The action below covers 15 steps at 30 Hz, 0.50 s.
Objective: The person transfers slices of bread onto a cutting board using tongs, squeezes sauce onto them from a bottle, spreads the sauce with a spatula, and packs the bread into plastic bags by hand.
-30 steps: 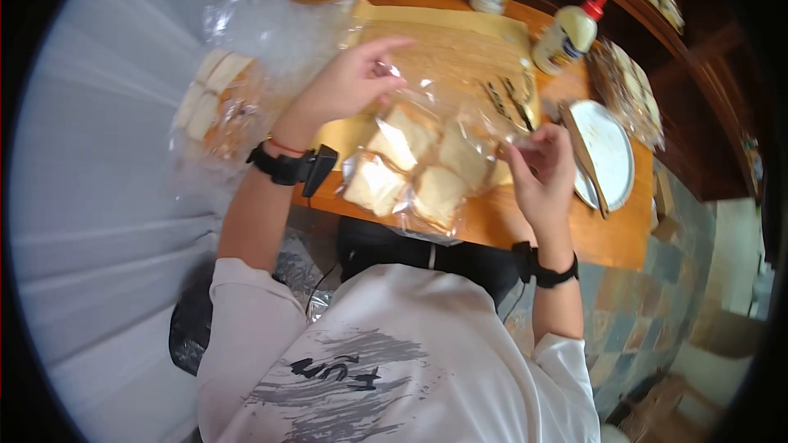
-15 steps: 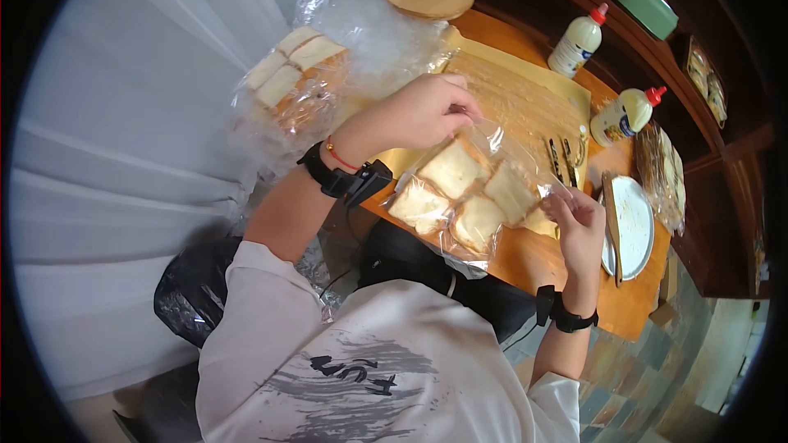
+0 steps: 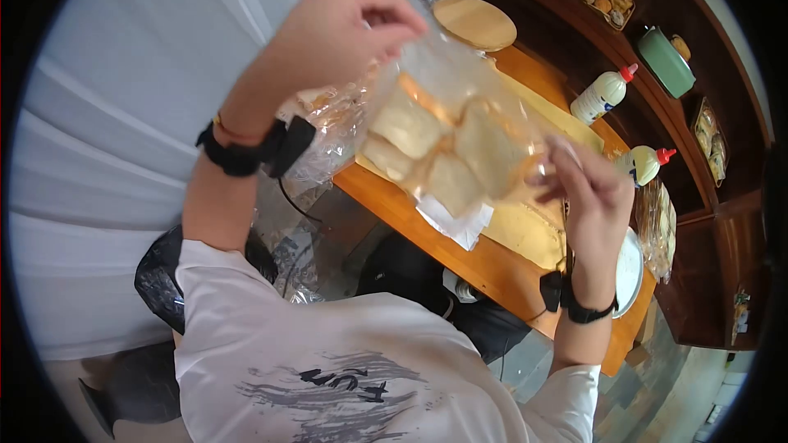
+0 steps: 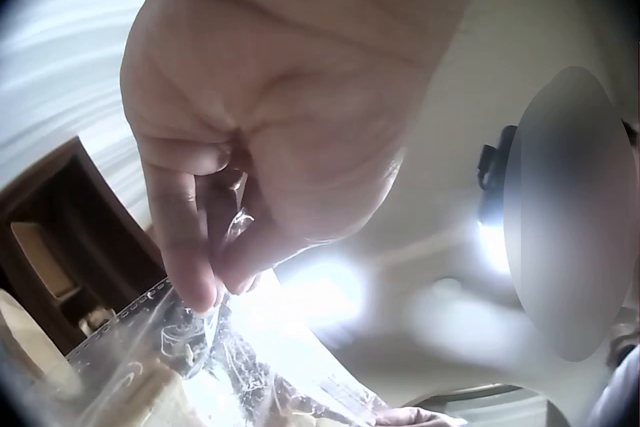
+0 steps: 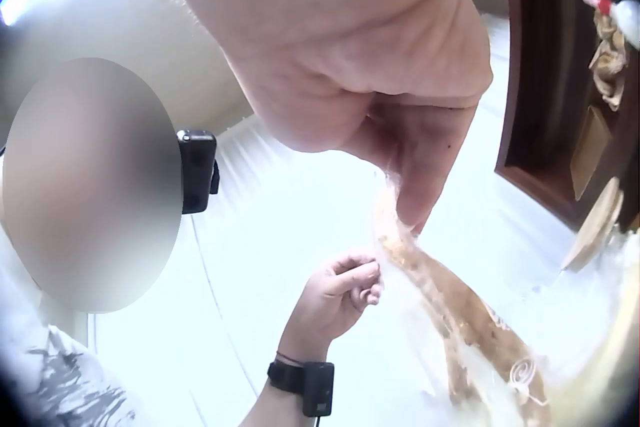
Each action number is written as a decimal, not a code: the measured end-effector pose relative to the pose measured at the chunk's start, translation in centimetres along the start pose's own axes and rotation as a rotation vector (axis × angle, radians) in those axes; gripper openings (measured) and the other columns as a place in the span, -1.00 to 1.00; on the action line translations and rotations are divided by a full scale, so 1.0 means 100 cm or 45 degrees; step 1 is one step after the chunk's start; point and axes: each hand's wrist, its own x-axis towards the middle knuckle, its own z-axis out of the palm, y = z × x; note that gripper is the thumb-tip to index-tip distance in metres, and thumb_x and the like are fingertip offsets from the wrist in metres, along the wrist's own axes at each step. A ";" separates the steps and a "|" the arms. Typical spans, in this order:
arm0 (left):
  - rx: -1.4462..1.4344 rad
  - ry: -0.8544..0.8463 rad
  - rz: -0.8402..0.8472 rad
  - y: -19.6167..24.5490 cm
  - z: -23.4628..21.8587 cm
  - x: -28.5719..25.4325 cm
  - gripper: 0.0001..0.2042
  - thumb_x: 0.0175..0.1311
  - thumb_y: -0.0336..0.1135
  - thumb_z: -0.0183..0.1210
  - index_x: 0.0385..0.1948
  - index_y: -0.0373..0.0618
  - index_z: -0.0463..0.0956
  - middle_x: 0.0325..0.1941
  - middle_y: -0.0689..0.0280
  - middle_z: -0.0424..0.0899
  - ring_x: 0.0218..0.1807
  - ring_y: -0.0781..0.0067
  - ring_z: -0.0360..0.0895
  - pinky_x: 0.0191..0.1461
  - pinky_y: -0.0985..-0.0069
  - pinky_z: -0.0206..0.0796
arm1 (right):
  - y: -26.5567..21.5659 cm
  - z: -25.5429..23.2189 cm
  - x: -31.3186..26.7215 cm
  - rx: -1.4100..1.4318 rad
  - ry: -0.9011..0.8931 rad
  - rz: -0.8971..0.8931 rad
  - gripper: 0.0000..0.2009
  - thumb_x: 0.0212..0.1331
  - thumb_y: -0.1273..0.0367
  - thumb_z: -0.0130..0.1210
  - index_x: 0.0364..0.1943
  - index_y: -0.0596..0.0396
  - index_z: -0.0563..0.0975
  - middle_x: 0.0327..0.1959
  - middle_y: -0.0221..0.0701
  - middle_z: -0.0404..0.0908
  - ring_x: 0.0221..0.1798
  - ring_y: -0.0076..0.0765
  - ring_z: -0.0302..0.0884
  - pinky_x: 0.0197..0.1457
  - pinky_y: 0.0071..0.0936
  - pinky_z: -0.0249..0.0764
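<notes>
A clear plastic bag [image 3: 447,57] of several bread slices [image 3: 484,152] hangs tilted between my two hands, raised above the table. At its upper left corner my left hand [image 3: 336,37] pinches the film. The left wrist view shows the thumb and fingertips of that hand [image 4: 270,97] together on the crinkled plastic [image 4: 200,347]. My right hand [image 3: 595,201] grips the opposite side of the bag, fingers curled in. In the right wrist view the bag's bread [image 5: 450,297] hangs below the right fingers, with the left hand [image 5: 335,302] across from it.
On the wooden table [image 3: 394,209] lie a yellow board [image 3: 529,234] and a round wooden board [image 3: 476,23]. Two red-capped bottles [image 3: 603,98] and a white plate [image 3: 629,275] stand to the right, near another bread bag [image 3: 657,221]. More wrapped bread [image 3: 332,115] is partly hidden behind my left arm.
Both hands have lifted the bag of bread up off the table, the left hand rising higher and leftward. The head view has turned, so the table sits further right and the shelves show more.
</notes>
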 end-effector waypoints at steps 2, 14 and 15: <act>-0.024 0.059 -0.065 -0.029 -0.031 0.017 -0.85 0.40 -0.45 0.26 -0.09 -0.24 0.72 -0.20 0.35 0.71 -0.27 0.60 0.66 -0.11 0.65 0.52 | -0.015 0.020 0.036 -0.027 -0.040 -0.036 -0.78 0.45 0.50 0.07 -0.03 0.36 0.70 -0.27 -0.26 0.78 -0.30 -0.39 0.80 -0.34 -0.55 0.65; -0.078 0.548 -0.212 -0.162 -0.120 0.084 -0.80 0.44 -0.44 0.19 -0.07 -0.41 0.66 -0.12 0.17 0.78 -0.14 0.45 0.75 0.01 0.56 0.61 | -0.019 0.176 0.175 -0.502 0.217 -1.039 -0.82 0.16 0.48 0.10 -0.28 0.14 0.74 -0.38 -0.03 0.71 -0.30 0.16 0.72 -0.16 -0.09 0.67; -0.211 0.626 -0.265 -0.179 -0.122 0.078 -0.78 0.43 -0.40 0.24 -0.03 -0.35 0.69 -0.04 0.24 0.77 -0.13 0.53 0.73 0.02 0.61 0.58 | -0.001 0.195 0.182 -0.510 0.170 -1.139 -0.75 0.14 0.50 0.06 -0.14 0.12 0.71 -0.35 -0.05 0.72 -0.31 0.19 0.71 -0.19 -0.06 0.66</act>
